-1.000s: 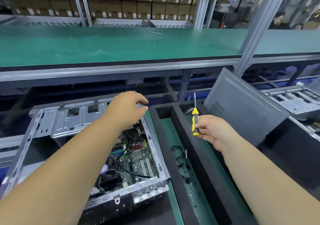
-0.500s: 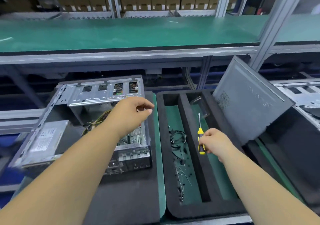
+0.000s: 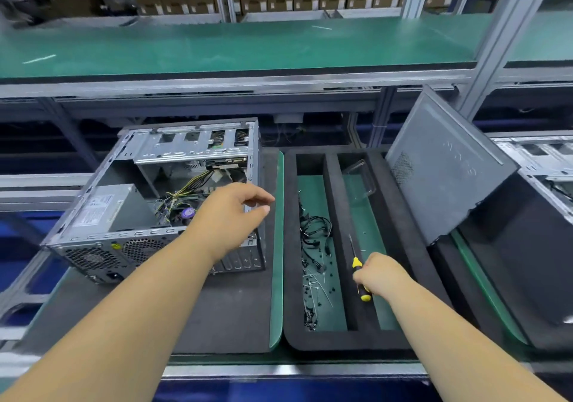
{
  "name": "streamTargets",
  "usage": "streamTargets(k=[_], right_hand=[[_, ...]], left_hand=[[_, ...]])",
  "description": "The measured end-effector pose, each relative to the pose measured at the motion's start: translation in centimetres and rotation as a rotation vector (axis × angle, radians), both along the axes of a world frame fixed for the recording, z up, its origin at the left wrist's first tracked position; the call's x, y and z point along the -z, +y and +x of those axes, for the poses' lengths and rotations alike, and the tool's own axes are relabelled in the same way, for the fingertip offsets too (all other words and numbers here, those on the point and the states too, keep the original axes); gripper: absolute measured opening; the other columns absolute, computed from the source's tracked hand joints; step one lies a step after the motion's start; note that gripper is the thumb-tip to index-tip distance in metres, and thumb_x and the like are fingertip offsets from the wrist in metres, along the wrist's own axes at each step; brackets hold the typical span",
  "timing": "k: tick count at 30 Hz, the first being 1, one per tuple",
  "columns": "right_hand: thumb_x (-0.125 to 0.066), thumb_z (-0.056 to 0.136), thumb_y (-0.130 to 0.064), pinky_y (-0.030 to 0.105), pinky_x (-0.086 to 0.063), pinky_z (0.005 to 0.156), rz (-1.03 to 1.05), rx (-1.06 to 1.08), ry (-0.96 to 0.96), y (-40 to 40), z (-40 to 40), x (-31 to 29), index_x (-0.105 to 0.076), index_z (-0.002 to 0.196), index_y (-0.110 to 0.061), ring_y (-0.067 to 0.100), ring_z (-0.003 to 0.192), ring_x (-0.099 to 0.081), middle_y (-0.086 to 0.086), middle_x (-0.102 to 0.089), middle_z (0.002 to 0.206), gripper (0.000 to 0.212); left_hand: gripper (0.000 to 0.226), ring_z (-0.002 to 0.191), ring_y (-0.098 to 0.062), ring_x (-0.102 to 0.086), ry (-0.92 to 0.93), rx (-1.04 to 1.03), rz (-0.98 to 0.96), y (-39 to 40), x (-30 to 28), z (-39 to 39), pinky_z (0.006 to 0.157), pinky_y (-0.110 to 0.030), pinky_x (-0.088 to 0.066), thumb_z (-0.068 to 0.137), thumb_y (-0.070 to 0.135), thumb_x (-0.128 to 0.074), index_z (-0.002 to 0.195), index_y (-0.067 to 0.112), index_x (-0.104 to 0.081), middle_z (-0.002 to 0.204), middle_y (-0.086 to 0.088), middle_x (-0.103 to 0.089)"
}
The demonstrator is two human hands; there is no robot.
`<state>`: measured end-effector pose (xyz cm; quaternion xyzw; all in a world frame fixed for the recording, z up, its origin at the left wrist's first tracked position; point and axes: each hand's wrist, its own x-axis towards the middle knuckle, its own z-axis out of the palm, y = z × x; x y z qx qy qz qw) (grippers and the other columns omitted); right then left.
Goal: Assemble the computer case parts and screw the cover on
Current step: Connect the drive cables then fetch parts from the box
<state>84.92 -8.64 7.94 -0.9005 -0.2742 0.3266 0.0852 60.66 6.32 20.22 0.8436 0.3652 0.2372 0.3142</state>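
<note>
An open computer case (image 3: pixel 130 240) lies on a dark mat at the left, its inside with wires and power supply showing. My left hand (image 3: pixel 231 215) hovers over its right edge, fingers loosely bent, holding nothing. My right hand (image 3: pixel 376 276) grips a yellow-and-black screwdriver (image 3: pixel 356 263) low over the right compartment of a black foam tray (image 3: pixel 335 338). The grey side cover (image 3: pixel 443 166) leans tilted at the tray's right edge.
The tray's left compartment holds black cables (image 3: pixel 313 231) and small screws and ties (image 3: pixel 313 287). A clear plastic piece (image 3: pixel 361 178) lies in the right compartment. Another case (image 3: pixel 539 159) sits at far right. A green shelf (image 3: pixel 235 48) runs overhead behind.
My right hand has lowered the screwdriver from upright in the air down into the tray. The view pulled back, showing the whole case. My left hand left the case's top edge.
</note>
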Motion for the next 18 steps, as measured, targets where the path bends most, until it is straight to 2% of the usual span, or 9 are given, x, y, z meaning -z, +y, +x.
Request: streamTargets(k=[2,5,10,14,18], right_hand=[[-0.055,0.079,-0.018,0.015,-0.029,0.038,-0.006,-0.021,0.001,-0.1,-0.1,0.0,-0.054,0.08,-0.013,0.007,0.027,-0.046,-0.001,-0.06,0.059,0.005],[-0.054,0.08,-0.013,0.018,-0.035,0.046,0.0,-0.039,0.023,-0.1,-0.3,0.1,-0.054,0.086,-0.01,0.013,0.04,-0.054,0.003,-0.064,0.069,0.007],[-0.057,0.08,-0.012,0.017,-0.036,0.043,0.055,-0.025,0.032,-0.4,-0.4,0.2,-0.046,0.082,-0.012,0.015,0.044,-0.056,0.003,-0.06,0.068,0.012],[-0.06,0.085,-0.021,0.017,-0.029,0.037,0.04,-0.017,-0.021,-0.6,-0.5,0.0,-0.043,0.084,-0.016,0.009,0.043,-0.052,-0.001,-0.058,0.068,0.018],[-0.061,0.087,-0.028,0.024,-0.032,0.043,-0.003,-0.024,-0.093,-0.4,-0.5,-0.2,-0.047,0.098,-0.013,0.009,0.046,-0.052,-0.002,-0.057,0.069,0.023]], left_hand=[[0.021,0.094,0.014,-0.056,-0.015,-0.013,-0.017,-0.4,0.0,-0.3,0.079,-0.01,-0.04,0.088,0.022,-0.066,0.094,0.042,-0.071,0.092,0.035,-0.062],[0.022,0.095,0.012,-0.057,-0.029,-0.031,-0.024,-1.0,0.0,-0.7,0.083,-0.015,-0.044,0.087,0.022,-0.066,0.09,0.044,-0.07,0.093,0.032,-0.063],[0.021,0.095,0.009,-0.057,-0.017,-0.05,-0.01,-1.5,-0.2,-1.7,0.085,-0.021,-0.047,0.087,0.025,-0.066,0.093,0.044,-0.07,0.096,0.028,-0.064],[0.019,0.099,0.003,-0.059,-0.012,-0.065,-0.033,-1.3,-0.7,-2.2,0.091,-0.028,-0.049,0.088,0.025,-0.065,0.097,0.04,-0.071,0.102,0.02,-0.066],[0.019,0.098,0.004,-0.059,-0.034,-0.07,-0.034,-0.9,-0.7,-2.9,0.092,-0.029,-0.05,0.088,0.022,-0.065,0.097,0.038,-0.072,0.101,0.02,-0.067]])
